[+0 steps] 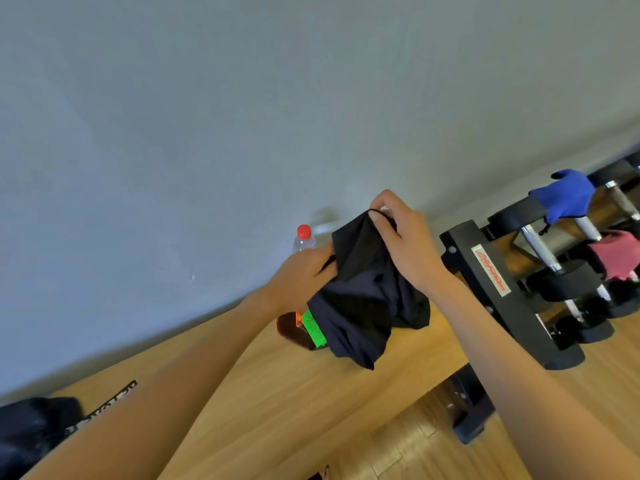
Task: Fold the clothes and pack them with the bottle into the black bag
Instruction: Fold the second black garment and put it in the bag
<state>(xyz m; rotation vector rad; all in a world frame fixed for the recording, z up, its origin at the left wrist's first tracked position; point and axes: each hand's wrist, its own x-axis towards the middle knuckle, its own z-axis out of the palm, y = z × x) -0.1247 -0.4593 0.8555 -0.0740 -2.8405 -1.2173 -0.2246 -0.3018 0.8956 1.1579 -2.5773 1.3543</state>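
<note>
A dark navy and black garment [367,299] with a bright green strip hangs bunched above the wooden bench [277,386]. My left hand [304,275] grips its left edge. My right hand [401,237] pinches its top edge and a thin black cord higher up. Behind my left hand stands a clear plastic bottle [304,239] with a red cap, mostly hidden. A brown and orange object [292,329] lies on the bench under the garment. A black bag [31,434] sits at the bench's near left end, partly out of frame.
A black dumbbell rack [495,282] stands right of the bench. A blue garment [568,199] and a pink one [620,254] are draped over its dumbbells. A grey wall runs behind the bench. Wooden floor shows below.
</note>
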